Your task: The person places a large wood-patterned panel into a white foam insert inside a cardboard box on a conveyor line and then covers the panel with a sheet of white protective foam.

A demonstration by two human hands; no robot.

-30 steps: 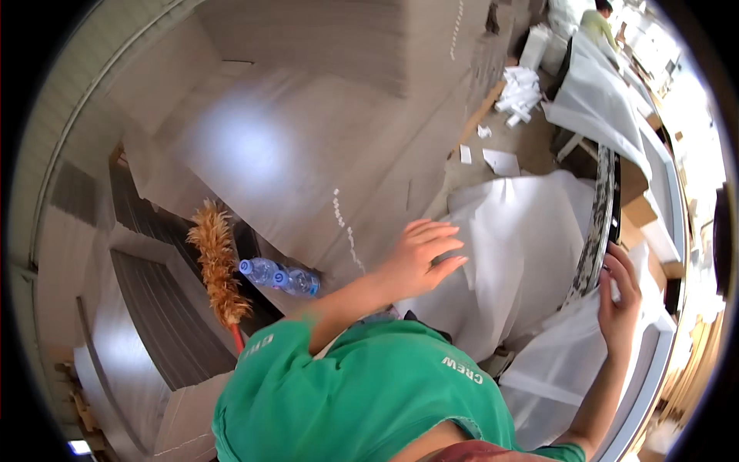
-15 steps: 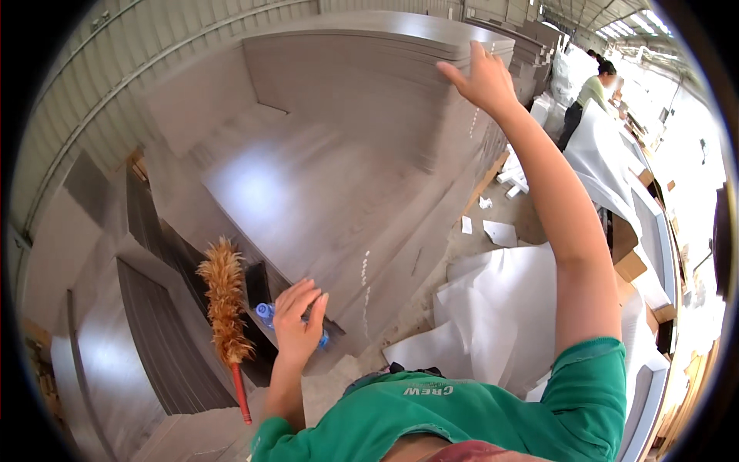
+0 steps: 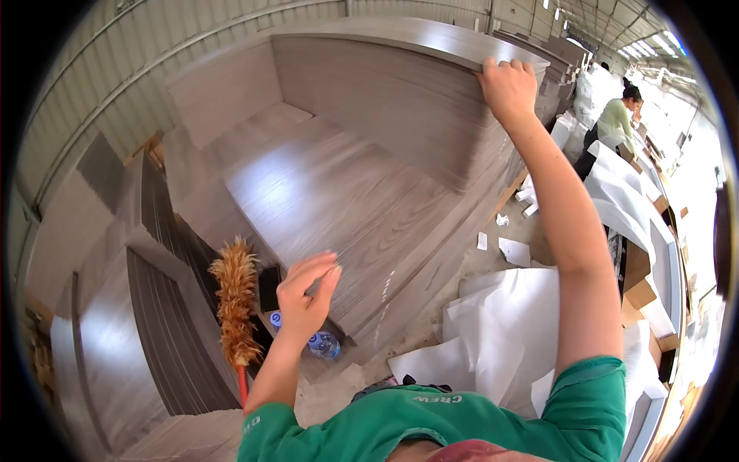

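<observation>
My right hand (image 3: 509, 88) curls its fingers over the edge of the top grey wood-grain board (image 3: 385, 32), close to the near right corner of a tall stack of boards. The fingertips lie on the board's upper face. My left hand (image 3: 306, 296) holds nothing; its fingers are outstretched and the thumb stands apart. It hovers over the near left corner of a lower stack of wood-grain boards (image 3: 346, 185). Just below it are clear plastic bottles with blue (image 3: 323, 345), partly hidden by the hand and forearm. Left of my forearm stands a brown feather duster (image 3: 235, 300) with a red handle.
Dark-edged board stacks (image 3: 173, 331) stand at the left. Crumpled white foam sheeting (image 3: 508, 323) covers floor at the right, with paper scraps (image 3: 514, 251) beyond. A co-worker (image 3: 618, 119) is bent over a bench at the far right. A corrugated wall (image 3: 208, 42) runs behind.
My right hand has gone from spread fingers at the stack's corner to fingers hooked over the top board's edge. My left hand has risen slightly. The whole view has shifted a little.
</observation>
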